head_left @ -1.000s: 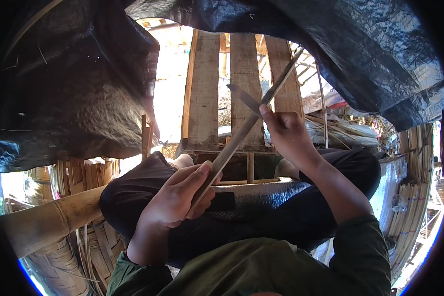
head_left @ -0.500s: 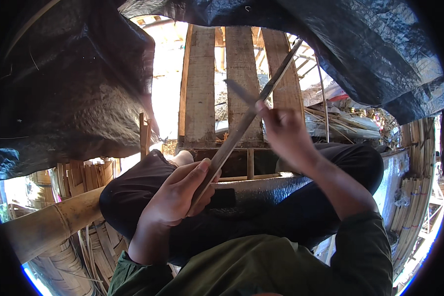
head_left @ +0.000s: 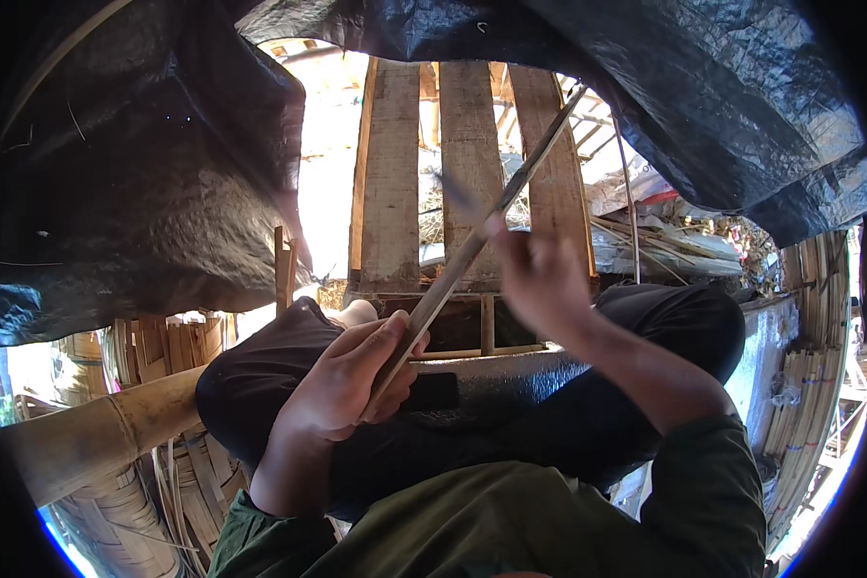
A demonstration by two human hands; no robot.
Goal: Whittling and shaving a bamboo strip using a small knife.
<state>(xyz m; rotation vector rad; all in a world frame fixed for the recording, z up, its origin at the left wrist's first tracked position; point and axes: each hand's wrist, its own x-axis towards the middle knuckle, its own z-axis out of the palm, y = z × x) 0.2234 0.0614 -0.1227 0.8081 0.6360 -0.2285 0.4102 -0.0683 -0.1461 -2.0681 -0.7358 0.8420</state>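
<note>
A long, narrow bamboo strip (head_left: 453,272) slants from low near my lap up to the far right. My left hand (head_left: 347,376) is closed round its near end, the thumb lying along the top. In my right hand (head_left: 546,289), closed in a fist and blurred, is a knife (head_left: 460,196). Its smeared blade points up and left, crossing the strip around its middle. The knife's handle is hidden inside the fist. My legs are bent outward to both sides below the strip.
Upright wooden planks (head_left: 392,173) stand ahead of me. Dark plastic sheeting (head_left: 154,193) hangs at left and overhead. A thick bamboo pole (head_left: 116,429) lies at my left. Split bamboo bundles (head_left: 804,405) stand at the right, and loose strips (head_left: 655,246) lie beyond my right knee.
My right hand has moved slightly down and nearer along the strip with the knife, whose blade is more blurred. My left hand keeps its hold almost unmoved.
</note>
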